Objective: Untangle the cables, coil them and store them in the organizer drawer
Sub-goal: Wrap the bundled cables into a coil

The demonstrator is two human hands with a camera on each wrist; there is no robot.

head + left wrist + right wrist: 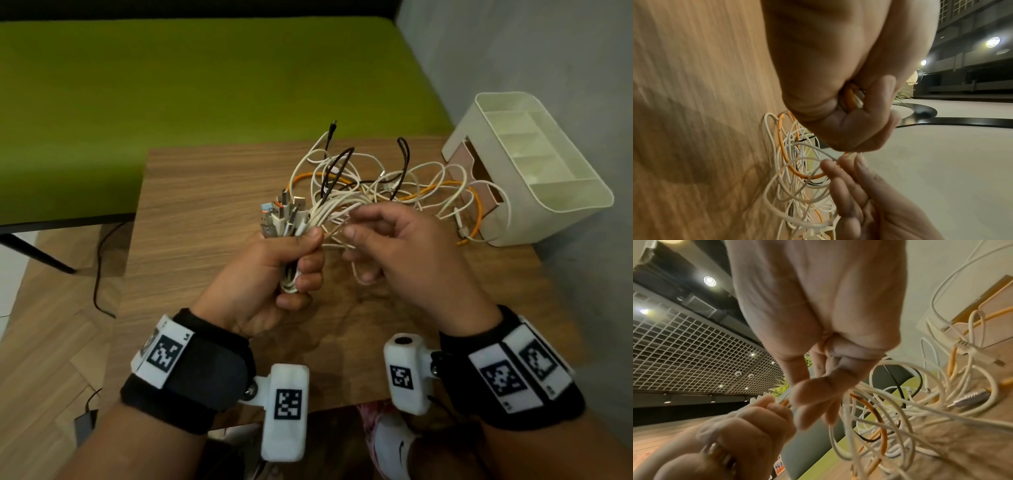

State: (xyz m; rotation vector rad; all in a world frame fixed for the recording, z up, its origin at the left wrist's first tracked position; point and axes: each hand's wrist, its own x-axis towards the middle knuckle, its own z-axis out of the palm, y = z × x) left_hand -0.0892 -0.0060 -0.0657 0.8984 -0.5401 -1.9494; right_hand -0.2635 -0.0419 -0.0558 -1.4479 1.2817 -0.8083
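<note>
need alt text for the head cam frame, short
Left hand grips a bundle of cable ends with their USB plugs sticking up, while the right hand pinches a white strand beside it. The rest is a white, orange and black cable tangle on a wooden table, reaching a cream organizer at the right.

Our left hand (pixel 274 274) is fisted, thumb up, gripping the cables (pixel 359 192). Our right hand (pixel 404 253), fingers loosely curled, pinches one white strand just beside the left thumb.
</note>
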